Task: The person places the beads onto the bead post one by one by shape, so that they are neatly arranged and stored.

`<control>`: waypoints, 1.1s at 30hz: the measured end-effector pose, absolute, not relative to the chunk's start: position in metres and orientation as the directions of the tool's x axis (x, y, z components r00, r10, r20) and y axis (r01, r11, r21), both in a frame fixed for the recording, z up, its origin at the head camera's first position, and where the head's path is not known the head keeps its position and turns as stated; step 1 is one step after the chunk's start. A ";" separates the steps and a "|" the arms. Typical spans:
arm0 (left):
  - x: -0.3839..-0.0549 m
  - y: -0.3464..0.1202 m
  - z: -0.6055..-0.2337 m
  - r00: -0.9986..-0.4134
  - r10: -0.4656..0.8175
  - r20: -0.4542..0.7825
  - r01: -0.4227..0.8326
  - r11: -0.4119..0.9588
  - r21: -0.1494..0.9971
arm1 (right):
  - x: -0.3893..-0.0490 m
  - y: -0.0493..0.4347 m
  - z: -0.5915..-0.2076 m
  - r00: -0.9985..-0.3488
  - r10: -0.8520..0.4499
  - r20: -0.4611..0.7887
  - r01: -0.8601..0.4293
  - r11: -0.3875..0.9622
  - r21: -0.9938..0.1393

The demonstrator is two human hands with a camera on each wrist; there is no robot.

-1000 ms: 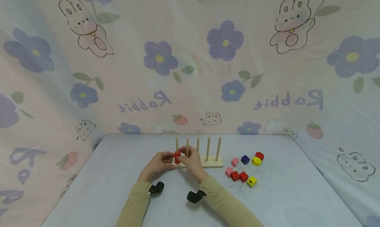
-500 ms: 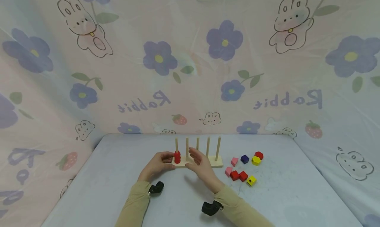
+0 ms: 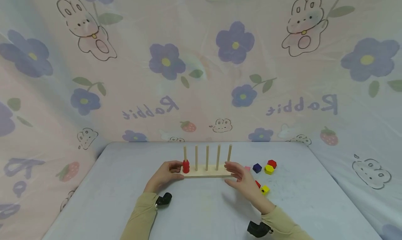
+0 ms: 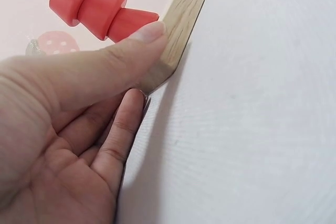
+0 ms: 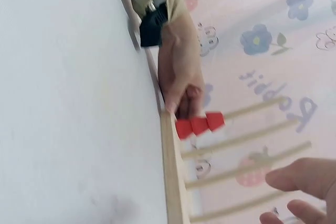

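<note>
A wooden peg board (image 3: 205, 174) with several upright pegs stands on the table. Three red tapered beads (image 3: 186, 166) are stacked on its leftmost peg; in the left wrist view these beads (image 4: 101, 13) sit close to the thumb. My left hand (image 3: 163, 176) grips the board's left end, thumb on the near side and other fingers at the end. By the board's right end is my right hand (image 3: 245, 181), fingers loosely bent and holding nothing. The right wrist view has part of this right hand (image 5: 310, 187) apart from the pegs.
Right of the board lie loose blocks: a dark blue one (image 3: 257, 168), a red one (image 3: 272, 164), a yellow one (image 3: 269, 169) and another yellow one (image 3: 265, 190). My right hand partly covers a pink and a red block. A printed cloth (image 3: 201, 93) hangs behind the table.
My right hand has let go of the red beads and moved right, past the pegs, to the board's right end. My left hand stays on the board's left end.
</note>
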State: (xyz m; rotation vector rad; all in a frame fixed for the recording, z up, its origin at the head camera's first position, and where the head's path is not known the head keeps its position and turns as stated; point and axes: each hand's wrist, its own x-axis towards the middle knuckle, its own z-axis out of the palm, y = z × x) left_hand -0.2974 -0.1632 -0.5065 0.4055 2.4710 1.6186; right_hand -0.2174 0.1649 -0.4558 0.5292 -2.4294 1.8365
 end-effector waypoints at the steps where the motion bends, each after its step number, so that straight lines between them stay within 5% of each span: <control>1: -0.297 -0.163 -0.506 -0.951 0.309 0.012 0.134 0.377 0.917 | -0.217 0.171 -0.453 -0.939 -0.232 0.254 -0.309 0.244 -0.919; 20: -0.296 -0.164 -0.508 -0.953 0.303 0.023 0.145 0.387 0.911 | -0.201 0.271 -0.440 -0.944 -0.192 0.269 -0.329 0.473 -0.817; 33: -0.293 -0.163 -0.507 -0.956 0.294 0.028 0.139 0.365 0.920 | -0.201 0.306 -0.467 -0.923 -0.367 0.114 -0.303 0.512 -0.804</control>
